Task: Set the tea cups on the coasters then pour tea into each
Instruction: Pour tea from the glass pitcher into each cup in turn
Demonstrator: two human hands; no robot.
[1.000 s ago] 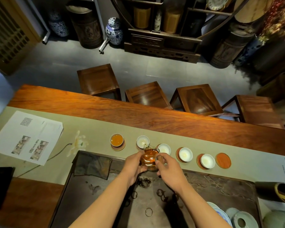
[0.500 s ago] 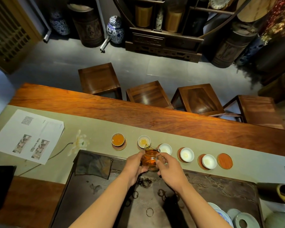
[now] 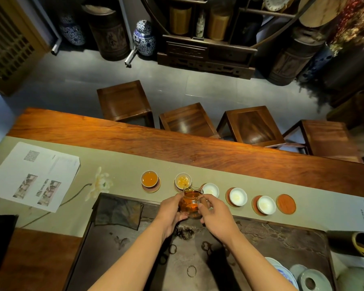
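Note:
A row of white tea cups stands on round red-brown coasters along the green runner. The leftmost cup (image 3: 149, 178) is full of amber tea. The second cup (image 3: 183, 180) holds some tea, and a thin stream falls into it from the tilted glass pitcher (image 3: 191, 203). My left hand (image 3: 172, 211) steadies the pitcher's side; my right hand (image 3: 215, 216) grips its handle. Three more cups (image 3: 210, 190) (image 3: 237, 196) (image 3: 266, 204) look empty. The last coaster (image 3: 286, 204) on the right is bare.
A dark carved tea tray (image 3: 282, 234) lies under my arms, with a dark cloth (image 3: 118, 211) at its left corner. White and blue dishes (image 3: 282, 271) sit at lower right. Printed paper (image 3: 34, 175), a flower stem and a black phone (image 3: 0, 240) lie left. Wooden stools stand beyond the table.
The pitcher has tipped further over the second cup, and that cup's tea level has risen. Both hands stayed on the pitcher.

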